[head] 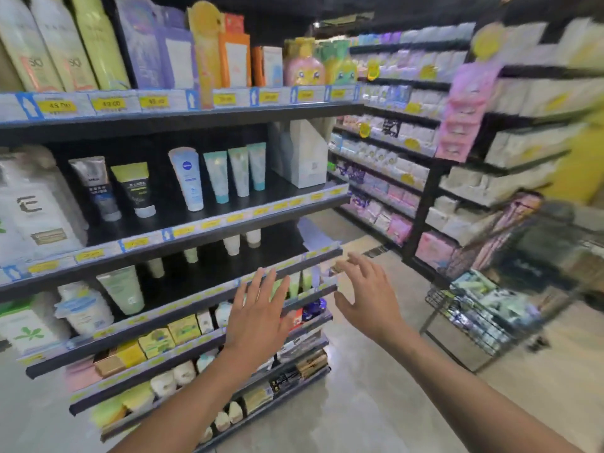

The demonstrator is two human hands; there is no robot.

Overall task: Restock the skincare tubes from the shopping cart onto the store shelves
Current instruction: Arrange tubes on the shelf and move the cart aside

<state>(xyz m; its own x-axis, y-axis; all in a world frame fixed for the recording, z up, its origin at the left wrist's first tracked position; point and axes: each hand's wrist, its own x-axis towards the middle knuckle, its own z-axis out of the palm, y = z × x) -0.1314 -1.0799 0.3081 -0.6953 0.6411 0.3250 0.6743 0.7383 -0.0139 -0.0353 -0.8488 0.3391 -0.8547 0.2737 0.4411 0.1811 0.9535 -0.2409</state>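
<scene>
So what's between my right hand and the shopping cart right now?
Only bare floor. In the head view the right hand, open and empty, hovers by the shelf edge, and the cart stands apart to its right.

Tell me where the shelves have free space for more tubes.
Bare board lies on the middle shelf between the teal tubes and the white box. The shelf below is bare right of the green tube. The upper shelf is crowded.
</scene>
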